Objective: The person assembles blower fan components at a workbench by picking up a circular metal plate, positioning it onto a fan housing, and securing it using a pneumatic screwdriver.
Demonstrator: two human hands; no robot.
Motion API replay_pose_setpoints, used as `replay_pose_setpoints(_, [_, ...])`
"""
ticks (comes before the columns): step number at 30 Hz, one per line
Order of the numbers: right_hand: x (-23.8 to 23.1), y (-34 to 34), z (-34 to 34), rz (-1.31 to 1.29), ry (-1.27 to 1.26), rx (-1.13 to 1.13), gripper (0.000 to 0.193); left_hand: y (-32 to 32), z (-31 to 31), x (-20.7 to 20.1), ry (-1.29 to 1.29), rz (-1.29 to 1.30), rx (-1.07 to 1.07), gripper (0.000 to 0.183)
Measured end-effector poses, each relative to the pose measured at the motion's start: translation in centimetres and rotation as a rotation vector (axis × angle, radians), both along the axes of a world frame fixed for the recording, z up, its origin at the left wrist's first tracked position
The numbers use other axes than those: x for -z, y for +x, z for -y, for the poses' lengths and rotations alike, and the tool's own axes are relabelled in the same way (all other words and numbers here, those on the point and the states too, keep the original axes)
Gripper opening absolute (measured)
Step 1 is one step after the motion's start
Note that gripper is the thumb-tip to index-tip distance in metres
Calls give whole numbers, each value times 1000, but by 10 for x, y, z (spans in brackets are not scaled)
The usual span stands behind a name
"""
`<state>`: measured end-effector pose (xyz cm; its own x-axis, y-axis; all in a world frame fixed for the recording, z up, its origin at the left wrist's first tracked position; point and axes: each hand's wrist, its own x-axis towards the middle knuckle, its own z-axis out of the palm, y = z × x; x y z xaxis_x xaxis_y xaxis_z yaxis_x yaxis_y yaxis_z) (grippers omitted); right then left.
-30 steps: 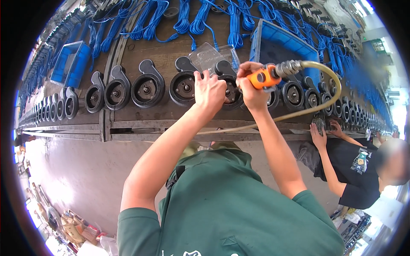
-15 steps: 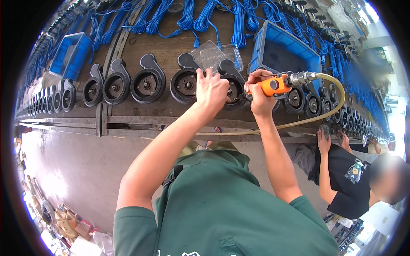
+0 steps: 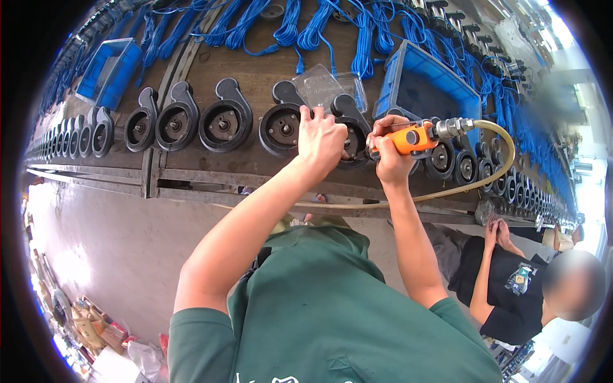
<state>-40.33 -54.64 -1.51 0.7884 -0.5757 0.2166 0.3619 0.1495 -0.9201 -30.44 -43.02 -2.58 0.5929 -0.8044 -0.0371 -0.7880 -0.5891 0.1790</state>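
Note:
My right hand is wrapped round an orange air tool, whose hose end points right. The tool's front end points left, at a black round housing with a rounded arm. My left hand is bent over the left side of that housing, its fingers curled and seemingly gripping the rim. The hand hides part of the housing, and its fingertips show only partly. Just left of it is another black housing with a metal hub. Whether the tool's tip touches a fastener cannot be made out.
More black housings line the bench edge on both sides. Clear plastic sheets lie behind my hands. Blue bins and coiled blue cables sit farther back. A yellowish hose loops right. A co-worker sits at right.
The bench and its housings have shifted slightly in the view. My hands keep nearly the same hold on the housing and tool. The co-worker's hands have come together, lower than before.

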Motion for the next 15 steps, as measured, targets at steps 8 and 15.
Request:
replay_pose_setpoints(8, [0, 2, 5, -2, -36, 21, 25, 0, 1, -2, -34, 2, -1, 37])
replay_pose_setpoints(15, [-1, 2, 3, 4, -37, -3, 24, 1, 2, -3, 16, -25, -5, 40])
